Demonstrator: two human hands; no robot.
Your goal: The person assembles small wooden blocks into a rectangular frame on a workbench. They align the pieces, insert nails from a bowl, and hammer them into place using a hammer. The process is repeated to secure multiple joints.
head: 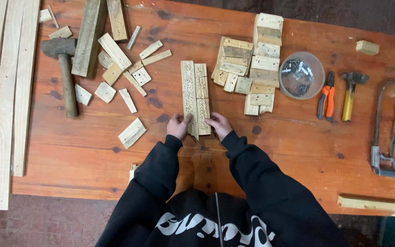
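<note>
Worktop: orange-brown wooden worktop point(92, 151), carrying scraps and tools.
Stock: pile of pale cut wood blocks point(252, 64), not yet used.
Work: pale hole-dotted wooden slats point(195, 98) lie side by side at the centre, seemingly only aligned.
Hands: left hand point(178, 126) and right hand point(219, 124), fingers curled, pressing the slats' near ends.

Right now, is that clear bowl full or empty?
Partly full: the bowl holds a dark heap of small metal pieces, its rim bare.

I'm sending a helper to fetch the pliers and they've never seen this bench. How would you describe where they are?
Go to the right part of the wooden table, just right of the round clear bowl of nails. The pliers lie there beside a yellow-handled hammer; only the pliers have orange and blue grips.
</note>
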